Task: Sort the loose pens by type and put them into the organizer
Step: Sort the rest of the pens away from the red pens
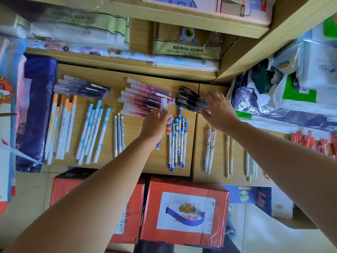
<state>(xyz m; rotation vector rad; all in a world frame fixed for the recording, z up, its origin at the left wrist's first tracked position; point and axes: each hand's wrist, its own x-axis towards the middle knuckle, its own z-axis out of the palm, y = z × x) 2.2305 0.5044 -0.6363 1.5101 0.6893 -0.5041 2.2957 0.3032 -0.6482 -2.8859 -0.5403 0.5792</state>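
Pens lie grouped by type on a wooden shelf (145, 157). My left hand (156, 124) grips one blue pen (163, 105), its clear cap poking up above my fingers and its tip showing below my wrist. My right hand (219, 111) rests with spread fingers on the pile of black pens (189, 99). Beside them are pink-purple pens (144, 99), blue cartoon pens (177, 143), purple pens (82, 87), orange-capped white pens (60, 125) and blue-white pens (93, 132). No organizer is recognisable in view.
Three grey pens (118, 134) lie mid-shelf. Clear retractable pens (209, 148), thin yellow pens (229, 156) and white pens (251, 165) are on the right section. Red pens (313, 143) and plastic bags (284, 99) crowd the right. Orange cartons (184, 214) stand below.
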